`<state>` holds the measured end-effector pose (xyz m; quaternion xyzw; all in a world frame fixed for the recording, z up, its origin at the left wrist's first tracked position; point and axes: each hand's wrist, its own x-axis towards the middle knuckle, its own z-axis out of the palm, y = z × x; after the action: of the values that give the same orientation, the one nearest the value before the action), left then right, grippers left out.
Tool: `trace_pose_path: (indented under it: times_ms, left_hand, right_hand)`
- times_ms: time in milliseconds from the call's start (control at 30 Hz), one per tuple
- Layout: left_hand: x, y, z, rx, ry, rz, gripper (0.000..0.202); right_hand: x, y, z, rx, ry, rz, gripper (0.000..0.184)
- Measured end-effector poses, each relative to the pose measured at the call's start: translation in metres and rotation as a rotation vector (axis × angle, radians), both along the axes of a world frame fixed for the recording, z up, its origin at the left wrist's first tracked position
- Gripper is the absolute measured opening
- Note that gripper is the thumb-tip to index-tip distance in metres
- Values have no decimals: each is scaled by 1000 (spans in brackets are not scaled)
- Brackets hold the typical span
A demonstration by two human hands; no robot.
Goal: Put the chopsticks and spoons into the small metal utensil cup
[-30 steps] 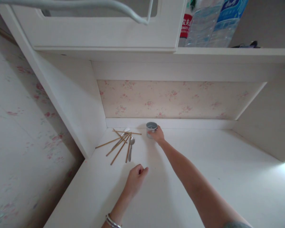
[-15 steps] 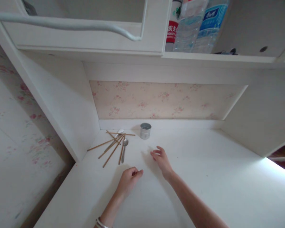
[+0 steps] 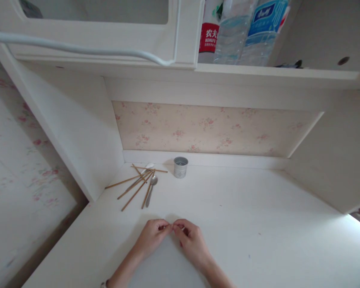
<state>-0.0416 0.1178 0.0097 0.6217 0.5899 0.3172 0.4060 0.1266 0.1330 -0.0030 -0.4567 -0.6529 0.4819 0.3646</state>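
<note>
My left hand (image 3: 153, 235) and my right hand (image 3: 191, 240) meet fingertip to fingertip low over the white tabletop (image 3: 228, 224). Both are closed in a pinch; whatever lies between the fingers, if anything, is too small or hidden to name. Beyond the left hand, several wooden chopsticks (image 3: 135, 197) lie spread in a loose, crossing heap. A metal spoon (image 3: 151, 191) rests at the heap's right side, and a white spoon (image 3: 149, 165) shows at its back. Upright near the back edge stands a grey metal cup (image 3: 180, 168) with small holes in its side.
An overhead cabinet with a long white handle (image 3: 84, 50) spans the top. Plastic bottles (image 3: 232, 36) stand on its open shelf. White side panels (image 3: 75, 132) bound the table left and right, with a floral back panel (image 3: 210, 128) behind. Tiny specks dot the tabletop.
My right hand has come back from near the cup, leftward and toward me, to meet my left hand. Its fingers have gone from spread to pinched. The left hand moved slightly nearer me.
</note>
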Motion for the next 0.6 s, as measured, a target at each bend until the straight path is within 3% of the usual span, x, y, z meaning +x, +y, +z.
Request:
trace_pose_path:
  times_ms: [300, 600]
  left_hand:
    - [2, 2, 7, 14, -60, -58, 41]
    - [2, 0, 7, 19, -69, -67, 39]
  right_hand:
    - [5, 0, 14, 130, -84, 71, 24]
    - [5, 1, 5, 95, -48, 38, 23]
